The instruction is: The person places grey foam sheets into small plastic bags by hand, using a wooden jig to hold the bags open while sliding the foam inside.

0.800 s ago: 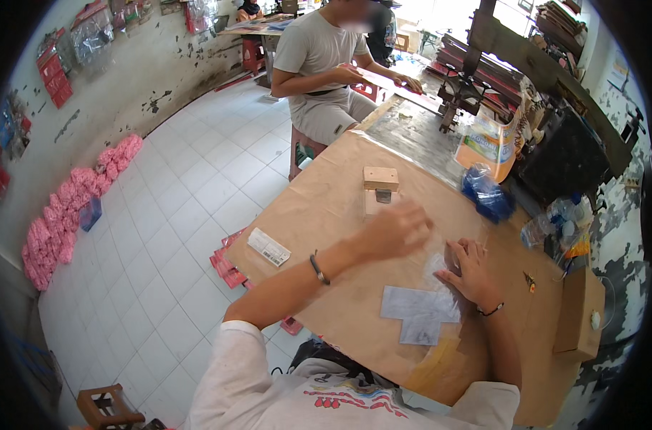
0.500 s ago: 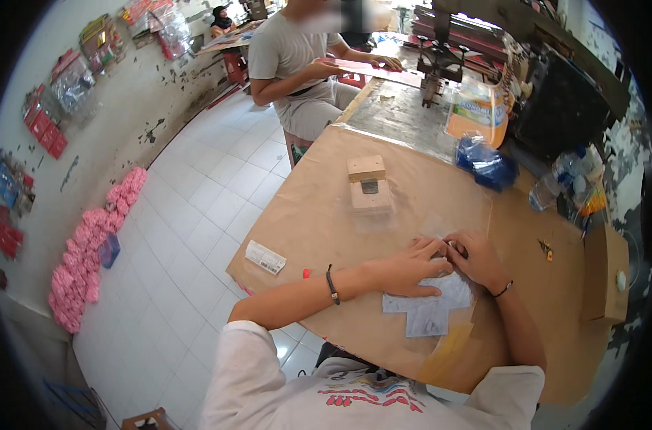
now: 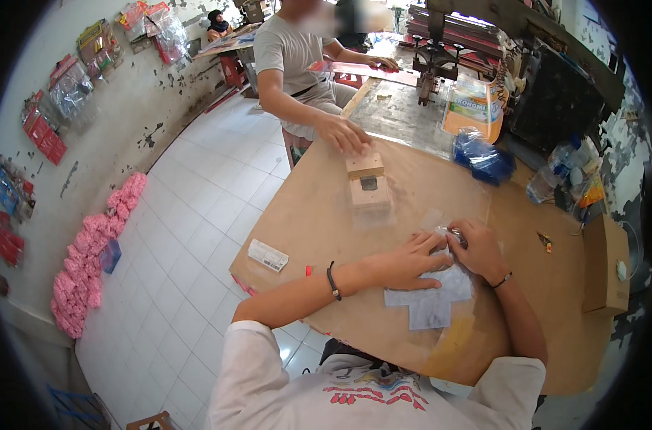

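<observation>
Head view: a pale grey, T-shaped flat sheet [image 3: 430, 312] sits by the near edge of the brown-paper-covered worktop [image 3: 304, 208], left hand [image 3: 412, 264] lying flat over its far part, fingers stretched out. Right hand [image 3: 479, 249] is curled at some shiny clear plastic [image 3: 441, 230]; honestly can't tell if it's pinching any.

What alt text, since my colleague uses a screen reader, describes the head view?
A person's left hand partly covers a pale grey sheet on a brown table, the bent right hand close beside it. Beyond, a co-worker's hand is by a wooden block; pink bundles lie along the left wall.
</observation>
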Demonstrator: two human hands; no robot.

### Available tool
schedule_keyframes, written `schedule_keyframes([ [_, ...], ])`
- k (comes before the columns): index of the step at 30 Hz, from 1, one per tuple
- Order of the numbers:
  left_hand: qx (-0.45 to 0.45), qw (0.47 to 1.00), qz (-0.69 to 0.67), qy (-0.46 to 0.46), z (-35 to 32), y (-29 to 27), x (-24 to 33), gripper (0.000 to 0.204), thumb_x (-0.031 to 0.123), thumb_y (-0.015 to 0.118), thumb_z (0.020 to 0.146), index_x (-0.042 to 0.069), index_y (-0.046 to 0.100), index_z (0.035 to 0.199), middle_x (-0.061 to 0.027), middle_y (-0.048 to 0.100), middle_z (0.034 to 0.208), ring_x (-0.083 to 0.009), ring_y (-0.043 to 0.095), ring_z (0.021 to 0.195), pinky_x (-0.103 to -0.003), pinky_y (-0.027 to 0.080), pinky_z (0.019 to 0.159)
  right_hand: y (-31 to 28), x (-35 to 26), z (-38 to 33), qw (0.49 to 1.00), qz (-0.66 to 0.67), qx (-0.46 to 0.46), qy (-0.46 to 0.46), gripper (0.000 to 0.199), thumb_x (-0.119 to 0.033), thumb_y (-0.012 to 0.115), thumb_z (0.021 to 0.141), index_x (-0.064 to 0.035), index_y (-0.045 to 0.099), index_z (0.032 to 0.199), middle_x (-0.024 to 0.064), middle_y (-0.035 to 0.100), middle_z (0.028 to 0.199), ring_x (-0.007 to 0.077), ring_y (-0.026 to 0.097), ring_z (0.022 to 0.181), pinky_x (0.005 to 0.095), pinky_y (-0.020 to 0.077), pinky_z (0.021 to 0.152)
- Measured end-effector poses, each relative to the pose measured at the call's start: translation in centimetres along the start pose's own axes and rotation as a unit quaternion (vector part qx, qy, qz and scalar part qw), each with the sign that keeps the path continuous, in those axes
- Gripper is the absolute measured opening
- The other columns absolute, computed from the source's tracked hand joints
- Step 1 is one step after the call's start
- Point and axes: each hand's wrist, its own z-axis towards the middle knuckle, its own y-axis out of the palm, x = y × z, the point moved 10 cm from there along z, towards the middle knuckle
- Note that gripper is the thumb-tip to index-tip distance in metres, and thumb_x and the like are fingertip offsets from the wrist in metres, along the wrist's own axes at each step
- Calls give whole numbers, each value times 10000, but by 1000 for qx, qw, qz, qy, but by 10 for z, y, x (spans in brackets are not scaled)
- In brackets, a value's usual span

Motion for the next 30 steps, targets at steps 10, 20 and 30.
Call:
schedule_keyframes([
  [10, 18, 999, -20, 24, -4, -3, -2, 381, 331, 675, 911, 164, 585, 1242, -144, 455, 1251, -341, 436, 1222, -472, 316, 1048, -5, -5, -4, 999, -23, 43, -14, 122, -147, 703, 859, -37, 679, 811, 120, 607, 753, 311, 600, 688, 417, 468, 613],
  [20, 38, 998, -21, 39, -5, -5, -6, 370, 332, 672, 916, 141, 595, 1223, -171, 474, 1236, -363, 445, 1217, -483, 321, 1057, -6, 7, -3, 997, 45, 57, 4, 167, -153, 705, 885, 8, 692, 842, 134, 600, 707, 214, 553, 590, 346, 432, 550],
  [30, 37, 998, -31, 46, -4, -1, -12, 410, 325, 677, 911, 95, 576, 1234, -202, 472, 1248, -396, 424, 1232, -498, 321, 1066, 3, 18, -7, 997, 43, 44, 44, 172, -173, 700, 902, -1, 708, 887, 103, 579, 626, 163, 515, 536, 322, 408, 519],
])
